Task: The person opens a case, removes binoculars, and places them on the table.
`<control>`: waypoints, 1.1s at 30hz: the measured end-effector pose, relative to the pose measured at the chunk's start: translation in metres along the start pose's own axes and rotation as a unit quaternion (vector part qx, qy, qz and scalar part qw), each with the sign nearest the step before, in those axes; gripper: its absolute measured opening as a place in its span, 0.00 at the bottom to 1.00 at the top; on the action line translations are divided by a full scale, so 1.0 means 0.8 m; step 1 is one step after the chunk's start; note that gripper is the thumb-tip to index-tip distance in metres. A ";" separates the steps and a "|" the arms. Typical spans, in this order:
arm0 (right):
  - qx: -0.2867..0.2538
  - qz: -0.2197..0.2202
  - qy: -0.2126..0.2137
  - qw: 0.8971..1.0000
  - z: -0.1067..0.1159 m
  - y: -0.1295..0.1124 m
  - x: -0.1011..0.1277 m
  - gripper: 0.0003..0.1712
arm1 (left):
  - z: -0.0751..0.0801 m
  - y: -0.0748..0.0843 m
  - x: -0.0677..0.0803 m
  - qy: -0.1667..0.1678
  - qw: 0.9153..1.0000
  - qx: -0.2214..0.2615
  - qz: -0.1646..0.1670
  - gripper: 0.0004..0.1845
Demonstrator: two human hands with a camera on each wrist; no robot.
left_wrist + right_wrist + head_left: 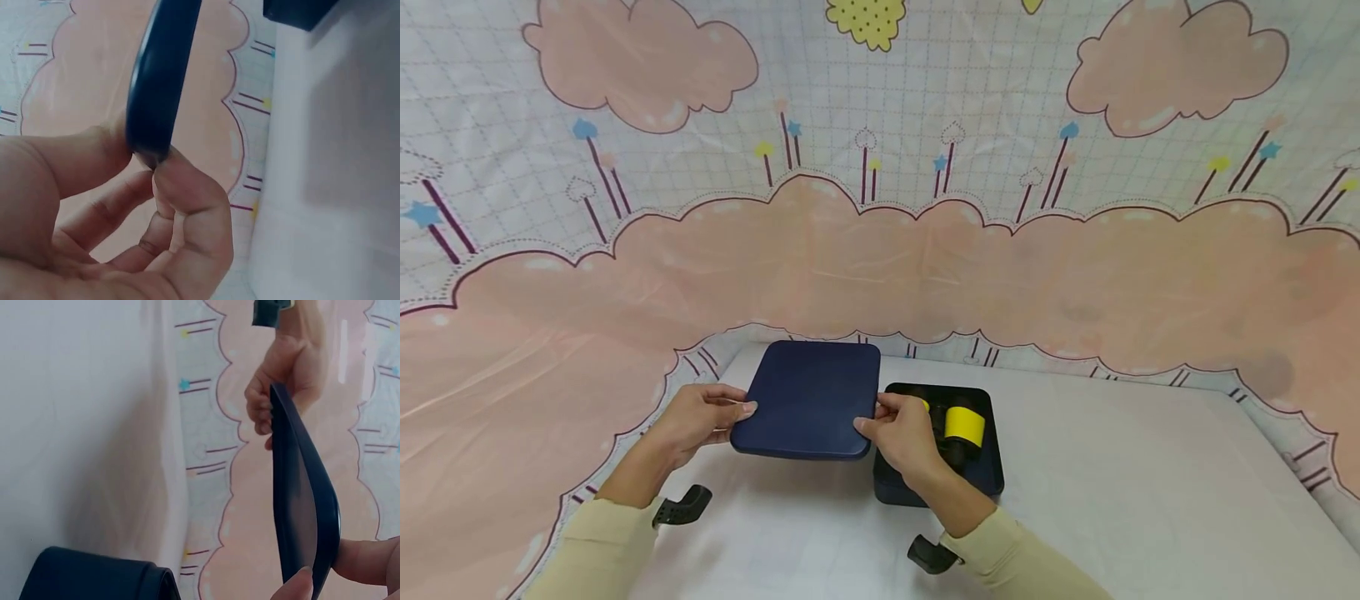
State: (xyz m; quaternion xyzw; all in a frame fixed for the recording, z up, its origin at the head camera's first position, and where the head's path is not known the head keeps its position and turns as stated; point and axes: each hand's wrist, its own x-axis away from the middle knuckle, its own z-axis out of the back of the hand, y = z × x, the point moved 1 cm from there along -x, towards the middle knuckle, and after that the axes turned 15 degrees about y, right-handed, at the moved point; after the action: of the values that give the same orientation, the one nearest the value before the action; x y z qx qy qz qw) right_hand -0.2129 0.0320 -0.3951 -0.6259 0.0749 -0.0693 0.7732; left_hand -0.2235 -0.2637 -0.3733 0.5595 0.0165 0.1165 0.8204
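Both hands hold a dark blue, square lid (808, 400) with rounded corners, raised above the white table. My left hand (700, 421) pinches its left edge between thumb and fingers, as the left wrist view shows close up on the lid's rim (159, 81). On the opposite edge, my right hand (904, 437) pinches it the same way. Just right of the lid stands a dark blue box (992, 479), uncovered, partly behind the right hand and forearm. Inside it lies a black object with yellow bands (964, 427), partly hidden; it resembles binoculars.
White cloth covers the table (1112, 483). Behind and to the left hangs a patterned curtain (1000, 275) with pink clouds. A black wrist device (683, 506) sits on the left cuff and another wrist device (932, 554) on the right one.
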 end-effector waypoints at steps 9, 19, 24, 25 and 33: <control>0.012 -0.006 0.005 1.000 -0.012 -0.005 0.002 0.26 | 0.008 -0.015 -0.014 -0.016 1.000 0.009 -0.011 0.23; 0.020 -0.019 0.007 1.000 -0.030 0.001 0.005 0.27 | 0.018 -0.030 -0.021 -0.027 0.999 0.019 -0.008 0.26; 0.020 -0.019 0.002 1.000 -0.038 0.003 0.006 0.29 | 0.024 -0.037 -0.023 -0.028 1.000 0.012 -0.007 0.29; 0.019 -0.017 0.001 1.000 -0.039 0.003 0.006 0.30 | 0.025 -0.038 -0.024 -0.029 1.000 0.010 -0.007 0.30; -0.007 -0.026 0.009 1.000 -0.053 0.006 0.012 0.32 | 0.035 -0.046 -0.027 -0.036 0.999 0.011 -0.002 0.30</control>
State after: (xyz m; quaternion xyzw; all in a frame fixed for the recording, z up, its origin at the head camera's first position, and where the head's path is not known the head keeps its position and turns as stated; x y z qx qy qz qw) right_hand -0.2117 -0.0096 -0.4088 -0.6323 0.0660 -0.0951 0.7661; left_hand -0.2341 -0.3066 -0.3991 0.5720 -0.0110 0.0947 0.8147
